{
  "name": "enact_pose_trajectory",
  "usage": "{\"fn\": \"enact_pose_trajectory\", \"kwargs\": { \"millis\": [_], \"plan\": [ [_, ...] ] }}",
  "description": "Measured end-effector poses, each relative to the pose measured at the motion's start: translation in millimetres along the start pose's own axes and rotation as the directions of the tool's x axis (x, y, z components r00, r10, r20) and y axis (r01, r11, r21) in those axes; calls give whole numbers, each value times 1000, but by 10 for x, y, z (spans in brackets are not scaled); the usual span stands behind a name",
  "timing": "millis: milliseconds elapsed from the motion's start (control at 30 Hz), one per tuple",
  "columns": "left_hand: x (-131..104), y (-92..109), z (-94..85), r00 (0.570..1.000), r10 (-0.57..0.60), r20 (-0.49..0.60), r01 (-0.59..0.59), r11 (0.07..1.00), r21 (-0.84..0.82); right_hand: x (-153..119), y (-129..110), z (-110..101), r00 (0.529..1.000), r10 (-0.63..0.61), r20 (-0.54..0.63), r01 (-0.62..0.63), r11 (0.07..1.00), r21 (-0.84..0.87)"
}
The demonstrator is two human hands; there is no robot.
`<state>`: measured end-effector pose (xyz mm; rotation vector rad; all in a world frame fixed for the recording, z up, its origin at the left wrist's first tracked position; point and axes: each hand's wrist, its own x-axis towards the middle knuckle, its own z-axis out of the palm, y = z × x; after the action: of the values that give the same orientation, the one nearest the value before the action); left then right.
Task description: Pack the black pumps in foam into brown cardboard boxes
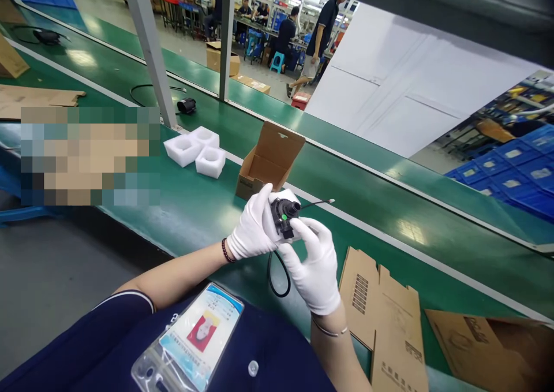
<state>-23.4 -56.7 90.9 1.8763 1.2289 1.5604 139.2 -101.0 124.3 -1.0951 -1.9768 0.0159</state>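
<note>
In front of me I hold a small black pump (282, 217) with a round spout and a green dot on it. A white foam block (269, 221) sits around or behind it. My left hand (254, 224), in a white glove, is closed on the foam and pump from the left side. My right hand (315, 262), also gloved, has thumb and fingers bent against the pump's right and lower side. A black cable (279, 294) loops below, and a thin lead with a pale tip sticks out to the right. Just behind stands an opened cardboard box (270, 158).
Several white foam blocks (210, 161) lie left of the box. Flat cardboard (385, 323) and another brown carton (489, 346) lie at right. Another black pump (187, 105) rests on the green conveyor (359, 190) behind a grey post (149, 45). People work in the background.
</note>
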Motion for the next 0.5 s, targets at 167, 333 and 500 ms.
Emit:
{"fn": "enact_pose_trajectory", "kwargs": {
  "millis": [167,333,500],
  "plan": [
    [-27,-118,9,961,271,-54,-251,938,241,3,11,153,1000,-3,22,5,994,-108],
    [-34,-146,-4,918,386,-94,-357,905,229,-38,48,213,995,60,-77,-54,995,80],
    [10,-87,-25,973,222,-57,-214,970,116,-36,46,222,995,62,-74,-54,994,100]
  ]
}}
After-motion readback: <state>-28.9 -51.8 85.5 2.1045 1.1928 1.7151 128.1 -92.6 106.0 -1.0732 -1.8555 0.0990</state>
